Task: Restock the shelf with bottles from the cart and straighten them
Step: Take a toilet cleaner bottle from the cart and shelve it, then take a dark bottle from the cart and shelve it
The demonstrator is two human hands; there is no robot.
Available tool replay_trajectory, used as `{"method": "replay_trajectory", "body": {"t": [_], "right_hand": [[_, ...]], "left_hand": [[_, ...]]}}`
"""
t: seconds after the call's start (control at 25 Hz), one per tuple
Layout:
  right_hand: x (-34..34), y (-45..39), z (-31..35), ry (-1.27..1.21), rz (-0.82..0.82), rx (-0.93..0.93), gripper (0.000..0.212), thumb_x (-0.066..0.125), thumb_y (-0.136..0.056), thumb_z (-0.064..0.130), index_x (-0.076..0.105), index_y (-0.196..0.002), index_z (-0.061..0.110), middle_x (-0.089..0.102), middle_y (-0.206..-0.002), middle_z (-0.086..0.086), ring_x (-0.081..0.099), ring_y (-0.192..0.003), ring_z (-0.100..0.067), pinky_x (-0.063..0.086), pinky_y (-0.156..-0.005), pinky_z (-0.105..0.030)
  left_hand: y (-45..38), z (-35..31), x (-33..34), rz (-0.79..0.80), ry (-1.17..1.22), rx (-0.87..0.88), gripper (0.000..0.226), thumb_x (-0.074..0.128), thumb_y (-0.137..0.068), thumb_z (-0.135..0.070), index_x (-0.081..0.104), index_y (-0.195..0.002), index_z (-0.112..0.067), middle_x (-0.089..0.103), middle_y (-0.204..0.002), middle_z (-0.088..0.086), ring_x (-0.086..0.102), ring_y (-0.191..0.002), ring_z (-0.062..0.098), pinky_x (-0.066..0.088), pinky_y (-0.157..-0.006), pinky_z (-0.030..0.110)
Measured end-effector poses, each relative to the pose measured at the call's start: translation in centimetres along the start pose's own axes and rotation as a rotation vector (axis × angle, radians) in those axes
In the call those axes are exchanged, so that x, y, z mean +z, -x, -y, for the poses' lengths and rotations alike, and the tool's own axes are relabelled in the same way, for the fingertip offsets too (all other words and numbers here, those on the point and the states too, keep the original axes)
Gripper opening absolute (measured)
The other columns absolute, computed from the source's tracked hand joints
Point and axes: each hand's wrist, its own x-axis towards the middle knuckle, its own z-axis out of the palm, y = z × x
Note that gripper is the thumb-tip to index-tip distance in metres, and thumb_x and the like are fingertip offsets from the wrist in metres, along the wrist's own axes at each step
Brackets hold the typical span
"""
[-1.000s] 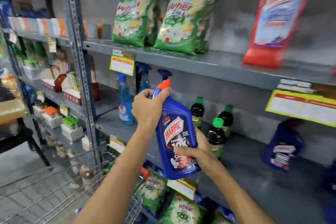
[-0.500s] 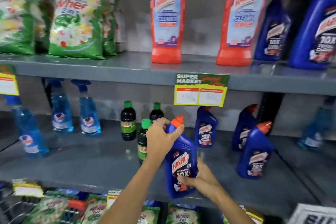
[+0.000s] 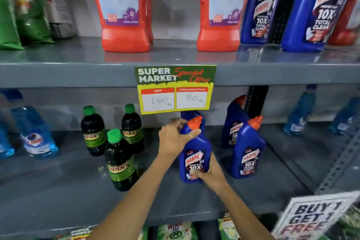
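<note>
A blue Harpic bottle (image 3: 195, 154) with an orange cap stands on the grey middle shelf (image 3: 58, 187), held in both hands. My left hand (image 3: 174, 137) wraps its neck just under the cap. My right hand (image 3: 209, 172) grips its lower front at the label. Another blue bottle (image 3: 190, 116) stands right behind it, mostly hidden. Two more blue Harpic bottles (image 3: 247, 150) stand to the right, one behind the other. The cart is out of view.
Three dark Sunny bottles (image 3: 119, 161) with green caps stand left of my hands. Blue spray bottles (image 3: 37, 138) sit at both shelf ends. Red and blue cleaner bottles (image 3: 122, 9) line the upper shelf. A yellow price tag (image 3: 175, 88) hangs above; a promo sign (image 3: 315, 216) at lower right.
The view swung right and closer to the shelf. Both hands carried the blue bottle from mid-air down onto the middle shelf, in front of another blue bottle.
</note>
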Motion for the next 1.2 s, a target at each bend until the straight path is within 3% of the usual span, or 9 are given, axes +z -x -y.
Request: {"method": "replay_trajectory", "body": {"t": [0.24, 0.36, 0.44, 0.56, 0.72, 0.84, 1.0, 1.12, 1.2], "right_hand": [[0.2, -1.2, -0.5, 0.033, -0.090, 0.016, 0.063, 0.077, -0.070, 0.004, 0.043, -0.121, 0.017, 0.059, -0.107, -0.001, 0.058, -0.103, -0.022, 0.047, -0.085, -0.030], [0.9, -0.1, -0.2, 0.093, -0.226, 0.007, 0.070, 0.080, -0.067, 0.007, 0.042, -0.126, 0.013, 0.056, -0.109, 0.001, 0.057, -0.104, -0.018, 0.046, -0.085, -0.029], [1.6, 1.2, 0.2, 0.154, -0.370, -0.014, 0.080, 0.083, -0.063, 0.008, 0.038, -0.129, 0.009, 0.049, -0.118, 0.000, 0.051, -0.108, -0.015, 0.048, -0.089, -0.033], [2.8, 3.7, 0.6, 0.326, -0.525, -0.163, 0.050, 0.082, -0.065, 0.017, 0.045, -0.098, 0.011, 0.046, -0.108, -0.006, 0.051, -0.098, -0.024, 0.046, -0.072, -0.031], [5.4, 6.8, 1.0, 0.379, -0.308, -0.329, 0.035, 0.075, -0.074, 0.015, 0.040, -0.072, 0.016, 0.048, -0.083, -0.002, 0.052, -0.077, -0.023, 0.030, -0.059, -0.020], [9.1, 8.6, 1.5, 0.391, -0.101, -0.384, 0.033, 0.076, -0.074, 0.017, 0.043, -0.068, 0.018, 0.046, -0.071, 0.004, 0.045, -0.064, -0.015, 0.026, -0.058, -0.017], [16.0, 11.4, 1.7, 0.387, 0.201, -0.432, 0.029, 0.073, -0.076, 0.024, 0.045, -0.070, 0.024, 0.045, -0.063, 0.015, 0.042, -0.057, 0.000, 0.029, -0.053, -0.017], [21.9, 13.0, 2.1, 0.406, 0.406, -0.457, 0.021, 0.072, -0.075, 0.026, 0.051, -0.070, 0.022, 0.045, -0.062, 0.015, 0.040, -0.056, -0.002, 0.029, -0.055, -0.019], [26.4, 13.7, 2.4, 0.431, 0.518, -0.495, 0.018, 0.070, -0.075, 0.026, 0.053, -0.071, 0.022, 0.045, -0.062, 0.016, 0.040, -0.056, -0.001, 0.028, -0.057, -0.017]], "left_hand": [[-0.7, 0.4, 1.5, 0.000, 0.015, 0.023, 0.046, 0.075, -0.063, -0.049, 0.063, -0.094, -0.017, 0.071, -0.091, 0.004, 0.061, -0.075, 0.010, 0.050, -0.070, 0.025], [-0.4, 0.1, 1.2, 0.079, 0.019, -0.005, 0.051, 0.073, -0.064, -0.050, 0.062, -0.100, -0.017, 0.070, -0.096, 0.006, 0.065, -0.082, 0.018, 0.056, -0.076, 0.034], [0.3, 0.0, 0.4, 0.134, 0.058, -0.048, 0.055, 0.076, -0.064, -0.046, 0.061, -0.107, -0.015, 0.070, -0.095, 0.004, 0.064, -0.082, 0.015, 0.055, -0.076, 0.029], [2.2, 0.5, -1.6, 0.083, 0.110, -0.137, 0.055, 0.077, -0.066, -0.038, 0.061, -0.111, -0.010, 0.060, -0.086, -0.004, 0.056, -0.074, 0.010, 0.046, -0.069, 0.019], [5.8, 2.2, -7.1, -0.078, 0.057, -0.166, 0.024, 0.074, -0.073, -0.029, 0.068, -0.075, -0.006, 0.061, -0.064, 0.002, 0.052, -0.052, 0.006, 0.042, -0.056, 0.012], [9.0, 4.6, -12.6, -0.193, -0.007, -0.261, 0.026, 0.072, -0.076, -0.030, 0.066, -0.066, -0.006, 0.062, -0.059, 0.010, 0.054, -0.051, 0.014, 0.044, -0.056, 0.024], [13.7, 9.3, -20.2, -0.363, -0.018, -0.439, 0.033, 0.070, -0.077, -0.030, 0.064, -0.066, 0.000, 0.058, -0.050, 0.008, 0.051, -0.041, 0.003, 0.039, -0.046, 0.012], [17.3, 13.8, -25.6, -0.484, -0.015, -0.553, 0.033, 0.070, -0.077, -0.028, 0.060, -0.052, -0.009, 0.054, -0.038, -0.007, 0.050, -0.033, -0.002, 0.037, -0.042, 0.010], [19.9, 17.3, -29.1, -0.521, -0.041, -0.634, 0.036, 0.071, -0.077, -0.026, 0.055, -0.047, -0.017, 0.052, -0.036, -0.007, 0.049, -0.036, -0.001, 0.043, -0.050, 0.024]]}}
